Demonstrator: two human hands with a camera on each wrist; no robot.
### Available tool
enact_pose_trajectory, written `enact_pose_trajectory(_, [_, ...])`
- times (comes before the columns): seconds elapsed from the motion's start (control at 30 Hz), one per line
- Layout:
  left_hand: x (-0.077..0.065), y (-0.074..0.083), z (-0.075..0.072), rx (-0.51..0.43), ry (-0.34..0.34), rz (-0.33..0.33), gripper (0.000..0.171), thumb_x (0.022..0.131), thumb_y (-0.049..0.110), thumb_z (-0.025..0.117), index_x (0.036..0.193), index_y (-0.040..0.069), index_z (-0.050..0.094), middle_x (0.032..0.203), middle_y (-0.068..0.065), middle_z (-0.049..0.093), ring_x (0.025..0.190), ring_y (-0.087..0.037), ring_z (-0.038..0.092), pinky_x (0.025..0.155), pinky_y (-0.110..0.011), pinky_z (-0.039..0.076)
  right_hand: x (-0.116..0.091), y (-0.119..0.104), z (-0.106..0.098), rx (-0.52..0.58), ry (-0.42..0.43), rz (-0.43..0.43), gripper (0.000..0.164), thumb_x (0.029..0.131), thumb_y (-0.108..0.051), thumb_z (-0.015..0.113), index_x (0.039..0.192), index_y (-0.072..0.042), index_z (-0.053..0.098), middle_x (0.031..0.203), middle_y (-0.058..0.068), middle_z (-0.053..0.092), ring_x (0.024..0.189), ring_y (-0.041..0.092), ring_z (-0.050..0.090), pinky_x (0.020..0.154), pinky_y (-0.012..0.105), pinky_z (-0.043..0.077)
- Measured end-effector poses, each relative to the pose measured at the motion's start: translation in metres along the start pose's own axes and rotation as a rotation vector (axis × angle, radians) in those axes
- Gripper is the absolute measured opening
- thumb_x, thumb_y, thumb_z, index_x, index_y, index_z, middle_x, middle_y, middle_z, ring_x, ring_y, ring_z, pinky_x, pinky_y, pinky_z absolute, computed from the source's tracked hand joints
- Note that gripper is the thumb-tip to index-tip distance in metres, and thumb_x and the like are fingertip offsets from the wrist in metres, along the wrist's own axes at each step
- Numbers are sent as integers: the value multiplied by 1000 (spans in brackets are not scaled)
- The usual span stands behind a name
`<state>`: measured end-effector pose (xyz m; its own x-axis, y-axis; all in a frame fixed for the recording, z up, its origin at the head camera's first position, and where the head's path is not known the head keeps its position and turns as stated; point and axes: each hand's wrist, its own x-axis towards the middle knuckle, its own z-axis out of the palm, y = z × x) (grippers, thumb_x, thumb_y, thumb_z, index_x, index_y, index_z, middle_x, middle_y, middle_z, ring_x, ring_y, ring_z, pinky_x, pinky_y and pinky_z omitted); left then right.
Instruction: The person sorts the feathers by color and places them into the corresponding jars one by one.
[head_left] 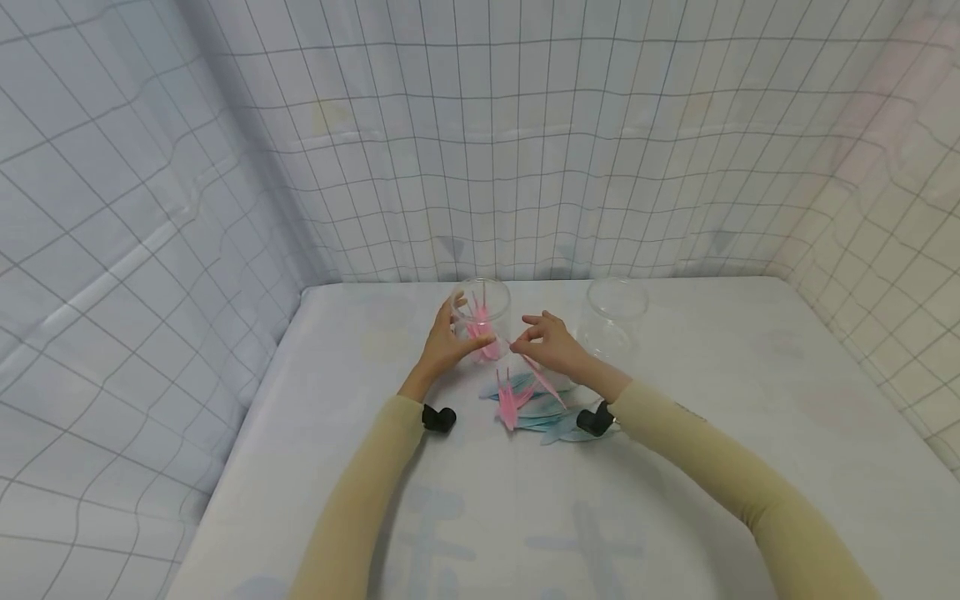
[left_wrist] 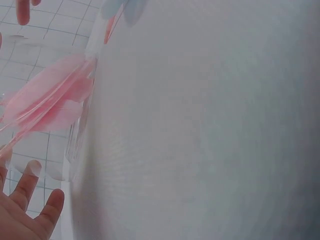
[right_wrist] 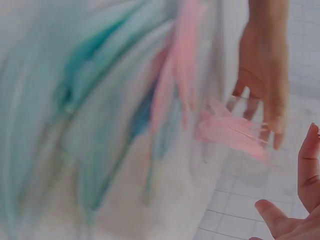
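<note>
My left hand [head_left: 442, 342] holds a clear jar [head_left: 504, 310] from its left side, thumb at the front and fingers around the wall. Several pink feathers [left_wrist: 50, 97] stand in that jar, their thin quills upward. To the right of it, my right hand [head_left: 551, 343] pinches the quill of a pink feather [head_left: 546, 385] between thumb and fingertips; its vane slants down to the right over the table. Below both hands lie pink feathers [head_left: 507, 407] and a spread of teal feathers [right_wrist: 102, 80], blurred in the right wrist view.
A second clear jar [head_left: 617, 312] stands behind my right forearm, near the table's back edge. White cloth covers the table [head_left: 247, 467]. Grid-patterned curtains [head_left: 517, 150] hang behind and on both sides. A black wrist camera [head_left: 441, 419] sits on my left wrist.
</note>
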<state>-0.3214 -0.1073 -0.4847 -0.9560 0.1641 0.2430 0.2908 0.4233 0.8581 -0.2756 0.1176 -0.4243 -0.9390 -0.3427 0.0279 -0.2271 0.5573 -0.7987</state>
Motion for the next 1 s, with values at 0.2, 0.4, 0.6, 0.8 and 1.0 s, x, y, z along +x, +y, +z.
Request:
enact_pose_trajectory(0.2, [0,-1,-2,-8,-3,9,101,72,43,82,150,23,20,147,-4,34,124,-32,36,97,-51,35,16,-19,-18,137,78,-22,26,93,-23,59,92,0,71,144,15,40,141,32,12,108,56,12])
enact_pose_trajectory(0.4, [1,-2,-1,-18,-4,11,101,72,38,83,150,22,21,146,-4,35,123,-32,37,97,-51,36,39,-39,-28,319,171,49,36,97,-33,55,109,0,61,148,7,35,139,26,22,107,53,19])
enact_pose_trajectory(0.6, [0,-2,0,-21,-3,17,100,73,36,83,150,21,21,146,-4,36,122,-32,38,97,-50,36,61,-62,-30,494,340,19,34,97,-32,55,111,-1,56,145,6,39,136,17,24,107,43,22])
enact_pose_trajectory(0.8, [-2,0,0,-21,-3,5,101,73,35,83,150,23,20,147,-4,34,124,-33,38,99,-50,35,77,-65,-18,439,428,-86,29,97,-31,56,107,-4,58,142,9,42,135,17,26,108,44,19])
enact_pose_trajectory(1.0, [-1,0,-1,-20,-1,16,101,73,37,83,150,20,20,147,-4,34,123,-31,38,98,-50,35,84,-57,-5,205,414,-100,24,95,-27,59,102,-4,64,140,9,45,135,25,26,109,46,16])
